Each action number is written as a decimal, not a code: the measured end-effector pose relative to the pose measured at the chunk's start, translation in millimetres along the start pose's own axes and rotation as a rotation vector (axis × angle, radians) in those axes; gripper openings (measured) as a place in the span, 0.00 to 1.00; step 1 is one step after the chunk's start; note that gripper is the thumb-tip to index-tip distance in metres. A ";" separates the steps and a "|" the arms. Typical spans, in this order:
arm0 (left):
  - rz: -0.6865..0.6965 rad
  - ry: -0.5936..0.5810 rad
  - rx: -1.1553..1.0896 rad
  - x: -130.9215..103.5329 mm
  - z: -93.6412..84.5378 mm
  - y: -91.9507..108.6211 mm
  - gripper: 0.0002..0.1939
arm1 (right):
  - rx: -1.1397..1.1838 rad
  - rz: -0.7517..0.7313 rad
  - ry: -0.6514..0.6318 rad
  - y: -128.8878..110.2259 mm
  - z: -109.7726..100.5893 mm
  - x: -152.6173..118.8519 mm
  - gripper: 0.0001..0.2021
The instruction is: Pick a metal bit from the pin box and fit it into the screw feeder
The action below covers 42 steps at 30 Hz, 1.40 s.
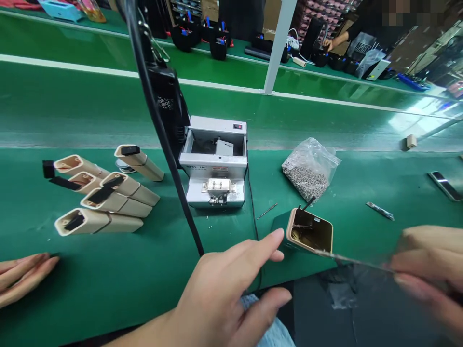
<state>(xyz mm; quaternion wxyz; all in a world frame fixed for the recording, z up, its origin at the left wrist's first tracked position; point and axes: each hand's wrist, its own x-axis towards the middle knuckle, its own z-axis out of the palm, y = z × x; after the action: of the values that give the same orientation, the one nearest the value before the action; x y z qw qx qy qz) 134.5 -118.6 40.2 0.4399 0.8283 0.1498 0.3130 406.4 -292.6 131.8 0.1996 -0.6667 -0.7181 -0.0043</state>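
My left hand (231, 289) is in the lower middle, fingers apart and nothing in it, its index fingertip close to a dark green case (280, 229). The case has a pale rim and an open end that shows a gold-brown inside. At the right, my right hand (430, 274), smeared by motion, pinches a thin rod (361, 261). The rod's far end is at the lower edge of the case's opening. Beyond the case lies a clear bag of small screws (307, 171). A thin metal bit (267, 210) rests left of the case.
A grey screw-feeding machine (217, 166) stands mid-table, with a black cable (159, 125) hanging before it. Several cream housings (119, 202) stand at left, near another person's hand (27, 277). A phone (445, 185) and small packet (379, 211) lie right.
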 end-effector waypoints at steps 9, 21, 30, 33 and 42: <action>-0.026 -0.219 -0.264 9.5 6.5 9.6 0.06 | 0.408 0.147 0.143 -45.2 61.4 -4.9 0.10; -0.184 -0.317 -0.361 -10.4 18.6 -7.3 0.33 | 0.522 0.165 0.328 -52.8 83.0 4.8 0.06; -0.399 -0.431 -0.431 -7.5 14.7 7.5 0.38 | 0.615 0.169 0.338 -63.8 84.5 10.9 0.05; -0.408 -0.474 -0.488 -9.4 18.3 4.3 0.39 | 0.630 0.164 0.333 -65.9 83.8 12.9 0.05; -0.393 -0.545 -0.680 -19.5 29.4 -9.5 0.41 | 0.628 0.187 0.349 -67.4 86.9 14.8 0.05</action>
<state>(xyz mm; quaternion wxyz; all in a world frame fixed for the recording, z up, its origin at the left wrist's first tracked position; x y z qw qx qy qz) 139.0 -142.1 12.6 0.7600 0.6454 0.0720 0.0266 316.9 -262.3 73.7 0.5135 -0.6248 -0.5757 0.1206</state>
